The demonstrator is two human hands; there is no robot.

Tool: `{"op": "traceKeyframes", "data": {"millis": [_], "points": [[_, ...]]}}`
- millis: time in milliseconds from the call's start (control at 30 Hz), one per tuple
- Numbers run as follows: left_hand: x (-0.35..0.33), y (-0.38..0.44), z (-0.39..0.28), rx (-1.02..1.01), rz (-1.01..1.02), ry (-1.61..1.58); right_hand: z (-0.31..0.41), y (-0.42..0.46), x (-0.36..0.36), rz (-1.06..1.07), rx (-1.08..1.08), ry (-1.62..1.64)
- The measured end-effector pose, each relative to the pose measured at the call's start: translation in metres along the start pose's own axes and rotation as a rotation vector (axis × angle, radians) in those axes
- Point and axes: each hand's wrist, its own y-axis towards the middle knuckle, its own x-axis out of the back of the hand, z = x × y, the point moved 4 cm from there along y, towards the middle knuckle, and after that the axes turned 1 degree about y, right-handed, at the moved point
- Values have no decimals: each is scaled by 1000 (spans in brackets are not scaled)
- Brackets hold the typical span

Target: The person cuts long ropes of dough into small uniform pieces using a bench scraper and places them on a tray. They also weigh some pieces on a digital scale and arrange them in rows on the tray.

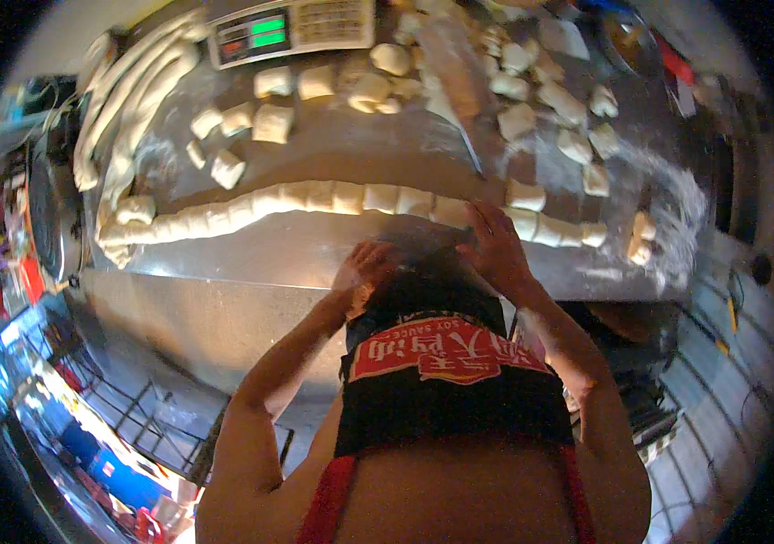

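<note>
A long rope of dough [319,196], scored or cut crosswise into short pieces, curves across the floured metal work table [278,262]. My right hand [496,245] rests with its fingertips on the rope, right of the middle; whether it grips a piece cannot be told. My left hand [366,268] is at the table's near side, below the rope and apart from it, its fingers bent and partly in shadow. A loose dough piece [526,195] lies just behind the rope, beyond my right hand. A blade [470,149] with a pale edge lies behind the rope.
Uncut dough ropes [146,102] lie at the back left. A digital scale [292,30] stands at the back, with several dough pieces [273,124] before it. More pieces [574,145] and scattered flour [683,204] are at the right. A metal bowl [625,41] stands at the back right.
</note>
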Motion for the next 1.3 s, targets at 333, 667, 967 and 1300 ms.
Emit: {"op": "traceKeyframes", "data": {"millis": [333,667,967,1300], "points": [[37,-80,51,299,-103,-102,100,100,-63,158,78,-24],[131,-145,135,301,-319,72,214,177,-113,160,324,25],[171,-216,158,485,-332,248,258,189,-130,145,417,70],[231,-297,204,600,-387,355,382,249,-223,123,498,-83]]}}
